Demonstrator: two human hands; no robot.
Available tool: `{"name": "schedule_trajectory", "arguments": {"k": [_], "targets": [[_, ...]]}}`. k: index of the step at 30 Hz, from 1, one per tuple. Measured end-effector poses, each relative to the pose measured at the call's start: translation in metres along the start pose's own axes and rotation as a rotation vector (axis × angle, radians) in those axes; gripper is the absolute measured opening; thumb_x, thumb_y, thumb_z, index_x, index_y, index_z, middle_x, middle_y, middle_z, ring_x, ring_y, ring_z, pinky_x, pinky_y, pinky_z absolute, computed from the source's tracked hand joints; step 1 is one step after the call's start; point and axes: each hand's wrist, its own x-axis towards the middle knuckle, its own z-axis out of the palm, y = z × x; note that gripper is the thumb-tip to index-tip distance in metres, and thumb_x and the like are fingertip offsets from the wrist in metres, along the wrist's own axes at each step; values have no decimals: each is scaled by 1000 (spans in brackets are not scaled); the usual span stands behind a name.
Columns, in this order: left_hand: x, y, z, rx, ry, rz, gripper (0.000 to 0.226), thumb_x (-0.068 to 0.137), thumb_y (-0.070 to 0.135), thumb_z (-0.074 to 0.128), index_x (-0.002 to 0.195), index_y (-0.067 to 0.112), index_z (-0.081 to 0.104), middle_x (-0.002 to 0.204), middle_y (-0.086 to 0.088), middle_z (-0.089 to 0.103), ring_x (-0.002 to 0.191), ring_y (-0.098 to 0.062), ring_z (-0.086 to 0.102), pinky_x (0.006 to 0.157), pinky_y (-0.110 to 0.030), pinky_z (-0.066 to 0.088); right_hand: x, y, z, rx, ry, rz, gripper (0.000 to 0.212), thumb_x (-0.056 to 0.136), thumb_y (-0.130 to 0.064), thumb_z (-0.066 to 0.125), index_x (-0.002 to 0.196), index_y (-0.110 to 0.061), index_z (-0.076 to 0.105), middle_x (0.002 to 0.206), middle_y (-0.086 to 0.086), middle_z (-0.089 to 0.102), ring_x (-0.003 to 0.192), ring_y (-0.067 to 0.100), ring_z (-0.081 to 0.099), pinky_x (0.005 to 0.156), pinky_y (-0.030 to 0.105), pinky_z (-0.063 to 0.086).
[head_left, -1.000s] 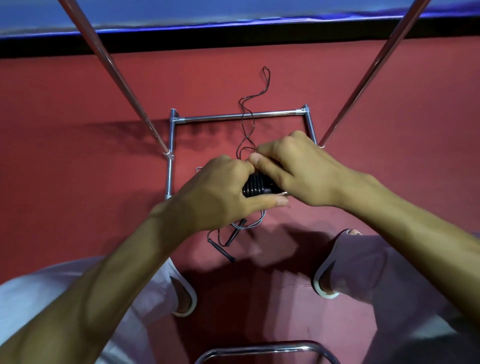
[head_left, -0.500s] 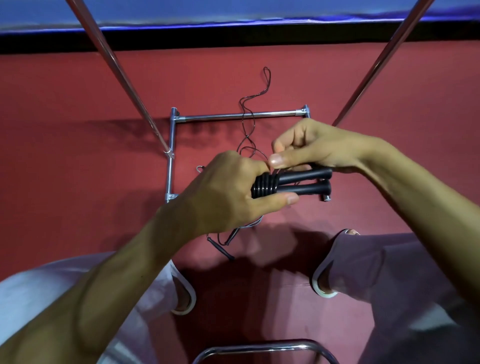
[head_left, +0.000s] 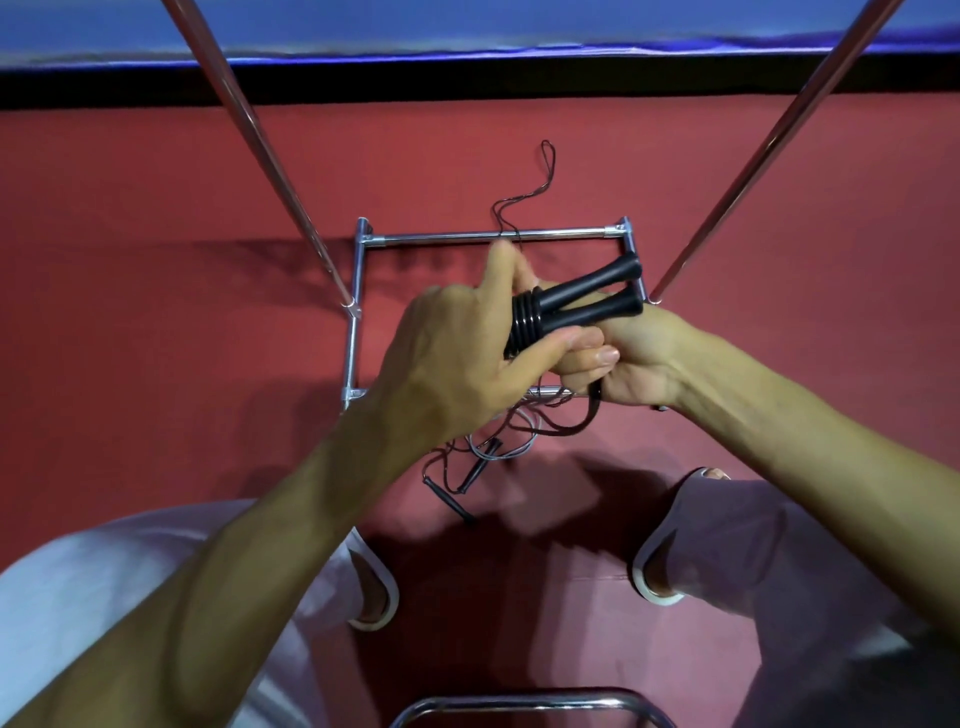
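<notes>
A rectangular chrome frame (head_left: 483, 237) lies flat in the middle of the red floor (head_left: 156, 322). A left chrome rod (head_left: 260, 150) slants down to its left rail, and a right chrome rod (head_left: 753, 171) to its right rail. A tangle of thin cords (head_left: 480, 457) lies at the frame's near rail, and a black band (head_left: 467, 78) runs along the floor's far edge.
</notes>
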Motion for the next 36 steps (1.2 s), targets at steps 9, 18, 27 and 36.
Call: {"name": "schedule_trajectory", "arguments": {"k": [9,18,27,36], "targets": [[1,-6,3,74,5,98,34,97,50,56,95,17,62,52,3,48,49,-23,51,52,-39,44,-4,-1,9,-254,36,106,34,94,-5,33,67,-15,50,50,-5,35,37,3,29,44,17,12],[21,-32,-3,-578,214,-571,51,98,40,61,82,-9,63,49,2,37,39,-14,33,44,-25,27,-16,-12,-5,-1086,419,-735,23,84,-15,83,85,-9,61,70,2,62,56,16,56,55,33,52],[21,-26,-13,-817,92,-730,44,100,39,60,69,10,48,49,-4,32,36,-12,22,39,-15,17,-38,-37,1,-602,233,-225,17,88,-13,70,83,3,70,60,3,64,37,8,48,38,15,36],[18,-36,1,-302,155,-454,58,91,53,59,58,6,49,49,-3,34,51,-24,38,54,-44,40,-33,-35,-4,-839,232,-350,12,100,-14,63,101,-2,60,53,5,54,39,13,31,38,19,23]]}}
